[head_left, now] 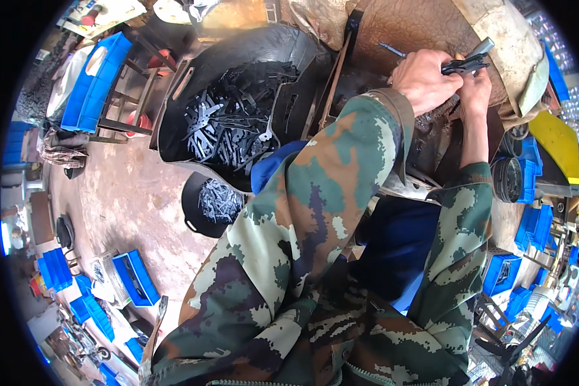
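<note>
Both of my hands meet at the upper right, over a brown, dirty work surface. My left hand (424, 80) has its fingers curled around one end of a dark, flat metal part (466, 65). My right hand (475, 95) grips the same part from below, close beside the left fingertips. A grey cylindrical piece (482, 47) sticks out at the part's far right end; whether it is joined to the part I cannot tell. Behind my left hand, a thin blue pen-like stick (391, 49) lies on the brown surface.
Left of my arms stands a large black tub (174, 145) with many loose dark metal pieces (228, 128). Below it is a small black bucket (193, 204) of small metal pieces. A blue bin (96, 80) sits on a rack at the upper left. More blue bins (136, 278) stand around.
</note>
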`<state>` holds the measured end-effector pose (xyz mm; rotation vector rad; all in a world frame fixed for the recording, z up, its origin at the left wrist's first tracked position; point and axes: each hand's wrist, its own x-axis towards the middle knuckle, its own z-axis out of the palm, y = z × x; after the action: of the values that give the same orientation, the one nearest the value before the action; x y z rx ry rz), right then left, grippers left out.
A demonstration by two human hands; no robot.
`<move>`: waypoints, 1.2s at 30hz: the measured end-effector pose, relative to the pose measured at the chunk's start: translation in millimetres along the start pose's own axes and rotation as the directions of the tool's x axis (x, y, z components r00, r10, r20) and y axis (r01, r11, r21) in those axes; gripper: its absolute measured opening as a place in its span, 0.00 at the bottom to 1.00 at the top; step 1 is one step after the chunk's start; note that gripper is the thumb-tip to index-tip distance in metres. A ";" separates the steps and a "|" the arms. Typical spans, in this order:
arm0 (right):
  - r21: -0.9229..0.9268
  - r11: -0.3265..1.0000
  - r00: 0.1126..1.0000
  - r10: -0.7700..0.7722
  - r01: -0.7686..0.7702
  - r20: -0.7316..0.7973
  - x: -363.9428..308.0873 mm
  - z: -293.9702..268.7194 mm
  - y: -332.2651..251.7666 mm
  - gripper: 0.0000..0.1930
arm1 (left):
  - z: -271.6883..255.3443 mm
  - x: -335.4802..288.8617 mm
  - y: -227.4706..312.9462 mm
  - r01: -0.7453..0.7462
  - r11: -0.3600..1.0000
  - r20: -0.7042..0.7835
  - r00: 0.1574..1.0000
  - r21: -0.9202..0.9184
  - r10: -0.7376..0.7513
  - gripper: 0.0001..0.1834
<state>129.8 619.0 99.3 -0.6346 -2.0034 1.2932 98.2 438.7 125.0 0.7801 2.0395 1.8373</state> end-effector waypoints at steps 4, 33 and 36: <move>0.015 0.998 0.997 0.055 -0.056 0.052 -10.5 -2.0 -16.3 0.09 | -7.1 2.0 0.4 -0.024 0.998 -0.005 1.000 0.061 0.024 0.15; -0.134 0.975 0.799 0.220 -0.176 0.559 -169.7 -85.3 -36.0 0.10 | -26.8 24.0 -87.2 -0.223 0.735 0.522 0.828 0.640 -0.203 0.21; -0.087 0.948 0.869 0.317 -0.308 0.380 -153.5 -77.8 -32.6 0.11 | -23.8 26.4 -88.4 -0.149 0.795 0.446 0.879 0.588 -0.166 0.20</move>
<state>288.2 545.3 111.0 -0.7877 -2.3053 1.7018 46.0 430.3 45.7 1.2347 2.2589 0.7996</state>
